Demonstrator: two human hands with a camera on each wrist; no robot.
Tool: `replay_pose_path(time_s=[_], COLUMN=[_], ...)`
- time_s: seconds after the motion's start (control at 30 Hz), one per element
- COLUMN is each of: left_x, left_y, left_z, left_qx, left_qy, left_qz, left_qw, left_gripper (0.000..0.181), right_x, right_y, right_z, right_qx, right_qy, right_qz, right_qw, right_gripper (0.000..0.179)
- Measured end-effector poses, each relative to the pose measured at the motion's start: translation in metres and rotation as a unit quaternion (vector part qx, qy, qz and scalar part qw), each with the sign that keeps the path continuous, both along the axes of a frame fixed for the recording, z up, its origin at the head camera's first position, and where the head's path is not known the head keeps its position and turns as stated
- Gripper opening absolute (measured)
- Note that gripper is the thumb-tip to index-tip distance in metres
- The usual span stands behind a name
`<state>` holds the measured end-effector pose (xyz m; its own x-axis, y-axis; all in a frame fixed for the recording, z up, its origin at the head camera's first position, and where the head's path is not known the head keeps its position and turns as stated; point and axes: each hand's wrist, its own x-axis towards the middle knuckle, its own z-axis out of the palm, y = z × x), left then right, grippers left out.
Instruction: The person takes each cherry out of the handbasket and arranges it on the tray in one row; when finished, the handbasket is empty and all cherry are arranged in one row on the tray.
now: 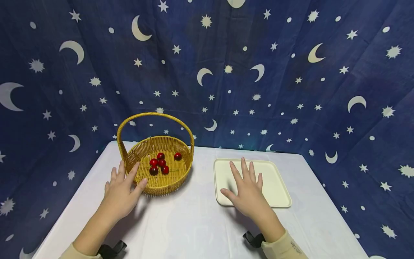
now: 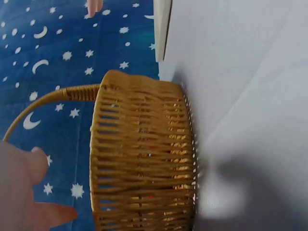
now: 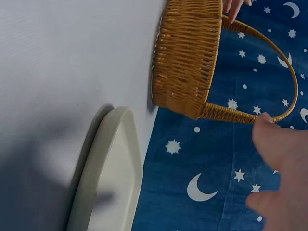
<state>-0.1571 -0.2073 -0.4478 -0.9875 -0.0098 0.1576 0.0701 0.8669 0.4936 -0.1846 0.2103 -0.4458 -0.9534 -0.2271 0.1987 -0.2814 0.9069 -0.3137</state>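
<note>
A yellow-brown wicker basket [image 1: 168, 185] with a tall arched handle stands at the back left of the table. Several dark red cherries [image 1: 161, 163] lie on its woven floor, most of them bunched together and one apart to the right. My left hand [image 1: 121, 194] hovers with spread fingers at the basket's near left rim, holding nothing. To the right lies a cream rectangular tray [image 1: 275, 187] with a low raised edge and nothing on it. Over its near left part my right hand [image 1: 249, 196] is held with fingers spread, casting a shadow on the tray.
A white cloth covers the table [image 1: 184, 226]. Behind it and along both sides hangs a dark blue curtain [image 1: 181, 72] printed with moons and stars. A black strap [image 1: 253, 239] sits on the right wrist, another [image 1: 113, 249] on the left.
</note>
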Motion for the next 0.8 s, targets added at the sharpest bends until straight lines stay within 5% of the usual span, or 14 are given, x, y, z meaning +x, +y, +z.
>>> replay_pose_path(time_s=[0.2, 0.4, 0.63, 0.8], left_x=[-0.009, -0.02, -0.034, -0.041], left_y=[-0.015, -0.028, -0.039, -0.039], left_z=[0.005, 0.001, -0.012, -0.02], left_qx=[0.077, 0.168, 0.288, 0.378], left_qy=[-0.005, 0.008, 0.012, -0.032], left_qz=[0.032, 0.065, 0.074, 0.088], left_qw=[0.9965, 0.9836, 0.9546, 0.921], left_gripper=[0.069, 0.061, 0.05, 0.049], right_x=[-0.01, -0.02, -0.034, -0.05], right_y=[-0.012, -0.039, -0.092, -0.131], right_z=[0.003, 0.012, 0.022, 0.019], right_qx=[-0.083, -0.203, -0.289, -0.301], right_qy=[0.054, 0.062, 0.005, -0.01], right_qz=[0.057, 0.095, 0.141, 0.19], right_qw=[0.9934, 0.9726, 0.9468, 0.9343], right_gripper=[0.087, 0.076, 0.063, 0.055])
